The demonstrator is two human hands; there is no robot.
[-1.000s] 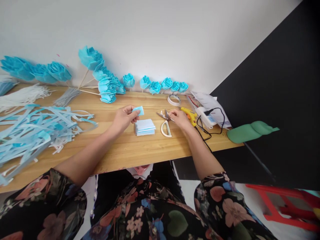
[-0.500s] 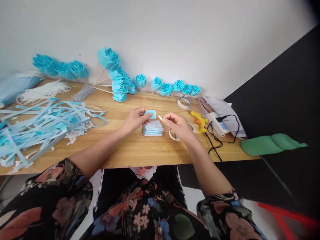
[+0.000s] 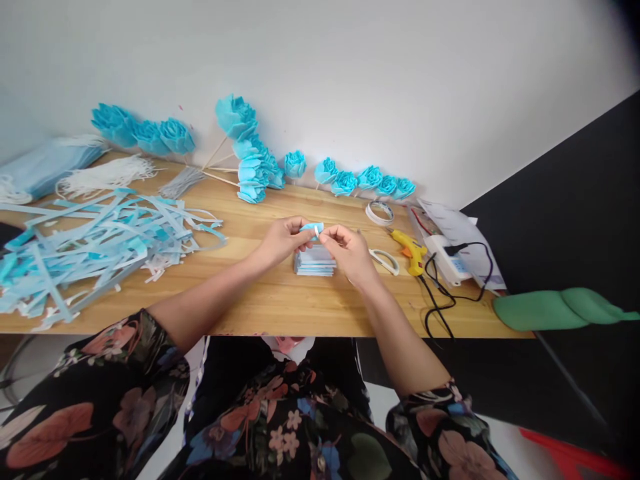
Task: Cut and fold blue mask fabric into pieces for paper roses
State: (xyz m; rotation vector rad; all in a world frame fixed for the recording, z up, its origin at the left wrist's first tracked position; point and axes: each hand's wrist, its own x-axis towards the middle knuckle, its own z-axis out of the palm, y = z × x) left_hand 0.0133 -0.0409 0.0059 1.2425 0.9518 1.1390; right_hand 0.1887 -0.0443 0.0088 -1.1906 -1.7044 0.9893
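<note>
My left hand [image 3: 286, 241] pinches a small light-blue fabric piece [image 3: 311, 227] between thumb and fingers. Close beside it, my right hand [image 3: 349, 253] is closed on a short white strip [image 3: 317, 232], which lies against the blue piece's edge. Just below both hands is a stack of cut light-blue and white pieces [image 3: 315, 261] on the table. White-handled scissors [image 3: 385, 261] lie to the right of my right hand, partly hidden behind it.
Blue fabric flowers [image 3: 253, 173] line the wall. Cut strips [image 3: 100, 247] heap up at left. A tape roll [image 3: 380, 213], yellow glue gun [image 3: 411, 252], power strip [image 3: 449, 260] with black cords and green bottle [image 3: 560, 309] are at right on the wooden table [image 3: 260, 293].
My right hand has brought the white strip against the blue piece, and the two hands are now together. The whole view has shifted slightly, so the table things appear further right.
</note>
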